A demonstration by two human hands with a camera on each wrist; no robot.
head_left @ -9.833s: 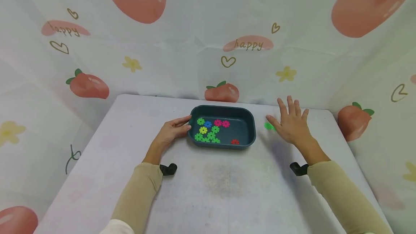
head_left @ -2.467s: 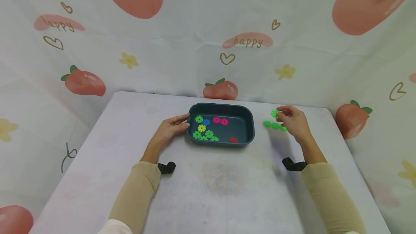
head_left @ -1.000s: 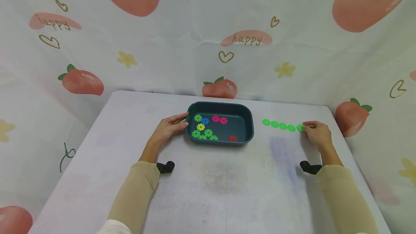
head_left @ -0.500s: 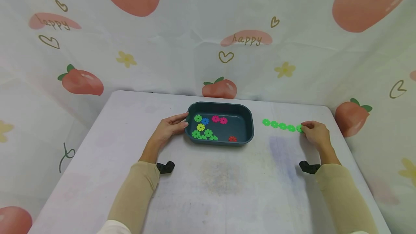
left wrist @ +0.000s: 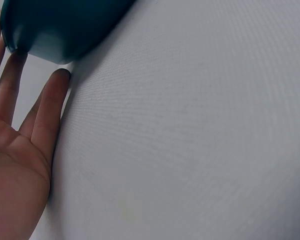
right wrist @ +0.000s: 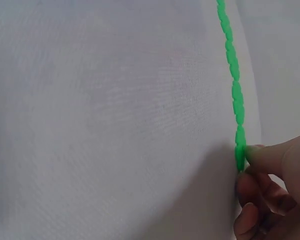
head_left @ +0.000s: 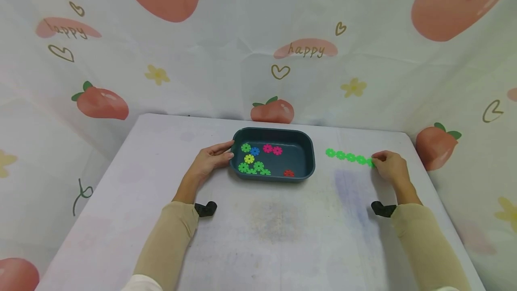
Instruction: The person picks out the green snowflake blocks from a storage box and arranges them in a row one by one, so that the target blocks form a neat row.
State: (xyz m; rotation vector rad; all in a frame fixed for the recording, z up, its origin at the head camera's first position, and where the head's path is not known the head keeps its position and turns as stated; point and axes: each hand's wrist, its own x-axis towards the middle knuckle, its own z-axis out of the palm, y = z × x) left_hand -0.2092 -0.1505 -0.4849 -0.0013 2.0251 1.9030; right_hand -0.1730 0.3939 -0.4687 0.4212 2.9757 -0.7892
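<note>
A dark teal tray holds several toothed plastic snowflake discs. They are green, blue, yellow, pink and red. My left hand touches the tray's left end; in the left wrist view its fingers lie nearly straight against the outer wall. To the tray's right, several green snowflake discs form a row on the table. At the row's right end, my right hand pinches the last green disc between thumb and fingertips. My fingers partly cover that disc.
The white table has a faint brown stain in its middle and a bluish one below the row. A printed cloth hangs behind the table's far edge. Black wrist mounts sit by both sleeves.
Earlier the right hand was spread beside one green disc; a green disc has since left the tray and the row has lengthened. In the last second the right hand shifted slightly left.
</note>
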